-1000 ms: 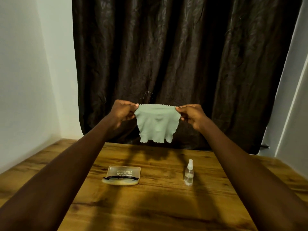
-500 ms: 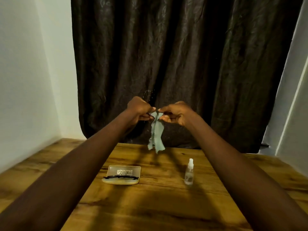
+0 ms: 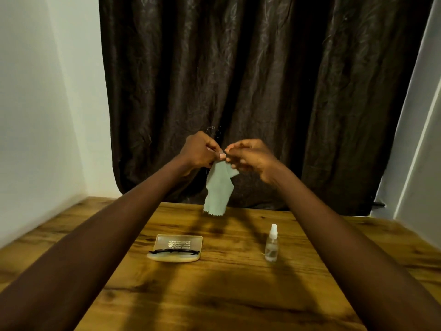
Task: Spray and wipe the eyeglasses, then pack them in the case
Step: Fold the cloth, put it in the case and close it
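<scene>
Both hands are raised over the far edge of the surface (image 3: 214, 295), fingertips nearly touching. Left hand (image 3: 199, 151) has its fingers curled and pinches the top of the cloth (image 3: 218, 189). Right hand (image 3: 250, 157) pinches the same top edge with thumb and forefinger, its other fingers loosely bent. The cloth is pale green, soft and matte with a zigzag-cut hem, and hangs doubled in a narrow limp strip below the hands, clear of the surface.

The case (image 3: 179, 242) is a cream, flat rectangle with rounded corners and small print on it, lying left of centre on the surface. The glasses (image 3: 173, 252) have a thin black frame and lie across the case's near edge, well below the hands and apart from them. The bottle (image 3: 271, 244) is small, clear plastic with a white nozzle, upright to the right of the case. The surface is glossy wood grain, warm brown. The curtain (image 3: 262, 80) behind is dark brown, crinkled, with a slight sheen.
</scene>
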